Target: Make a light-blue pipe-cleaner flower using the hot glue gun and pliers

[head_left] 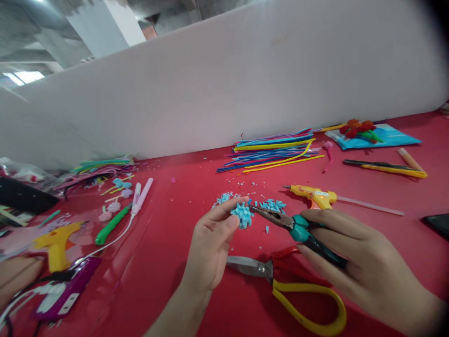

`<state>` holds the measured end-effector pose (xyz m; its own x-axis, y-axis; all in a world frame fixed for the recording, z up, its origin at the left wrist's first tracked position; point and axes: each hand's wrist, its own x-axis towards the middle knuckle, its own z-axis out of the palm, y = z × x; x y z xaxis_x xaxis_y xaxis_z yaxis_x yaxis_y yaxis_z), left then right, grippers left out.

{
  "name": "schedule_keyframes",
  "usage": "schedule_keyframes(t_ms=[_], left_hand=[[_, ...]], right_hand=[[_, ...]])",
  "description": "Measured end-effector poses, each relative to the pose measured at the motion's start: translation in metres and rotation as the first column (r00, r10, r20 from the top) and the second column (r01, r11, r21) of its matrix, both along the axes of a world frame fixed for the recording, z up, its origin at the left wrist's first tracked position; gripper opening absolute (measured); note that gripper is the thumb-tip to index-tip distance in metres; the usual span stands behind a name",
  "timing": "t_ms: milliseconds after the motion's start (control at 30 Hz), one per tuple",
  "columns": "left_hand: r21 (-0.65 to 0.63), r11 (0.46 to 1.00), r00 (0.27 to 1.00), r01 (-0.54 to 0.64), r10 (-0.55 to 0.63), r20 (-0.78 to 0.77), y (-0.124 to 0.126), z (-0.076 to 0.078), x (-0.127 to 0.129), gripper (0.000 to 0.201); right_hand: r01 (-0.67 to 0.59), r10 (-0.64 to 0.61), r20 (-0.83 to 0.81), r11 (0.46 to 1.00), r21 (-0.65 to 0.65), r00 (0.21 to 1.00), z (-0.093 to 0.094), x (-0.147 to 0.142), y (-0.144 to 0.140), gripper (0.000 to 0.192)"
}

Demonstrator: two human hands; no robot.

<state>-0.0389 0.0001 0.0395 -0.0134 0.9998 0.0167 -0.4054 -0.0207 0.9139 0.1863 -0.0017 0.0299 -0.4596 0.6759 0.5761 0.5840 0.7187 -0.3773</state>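
On the red table two glue guns show, one yellow beyond the right hand with a clear stick trailing from its back, one yellow at the far left beside a purple block; one pair of scissors with yellow and red handles lies below both hands, its blades partly under the left hand; one pair of pliers with teal grips; one blue puff; one heap of coloured stems by the white wall, a second, smaller heap at the left; one green pen and one pale wand with a white cord; one blue sheet bearing a red and green piece whose shape is hard to make out; blue scraps are too many and too small to count; at the left edge a further hand is cut off, and a dark thing at the right edge is cut off too; the left hand pinches the puff between thumb and fingertips, closed on it; the right hand is wrapped about the pliers' grips, their jaws nearly closed with the tip touching the puff; the puff sits between the two hands, above the scissors.
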Motion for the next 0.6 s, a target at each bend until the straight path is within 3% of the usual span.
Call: schedule_keyframes(t_ms=[167,367,500,600], left_hand=[[-0.029,0.999,1.0,-0.016,0.017,0.021,0.0,-0.002,0.001,0.022],[-0.107,0.994,0.998,-0.036,0.043,0.056,0.0,-0.001,0.003,0.022],[-0.134,0.99,0.997,-0.034,0.044,0.068,0.0,0.002,0.005,0.022],[-0.103,0.993,0.994,-0.06,0.068,0.084,0.001,0.003,0.004,0.022]], right_hand=[[0.068,-0.086,0.088,0.978,0.197,0.992,-0.008,0.002,-0.003,0.01],[0.088,-0.219,0.27,0.902,0.423,0.938,-0.012,0.004,-0.005,0.011],[0.094,-0.237,0.272,0.887,0.451,0.933,-0.01,0.001,-0.005,0.011],[0.123,-0.194,0.186,0.934,0.336,0.963,-0.007,-0.001,-0.003,0.01]])
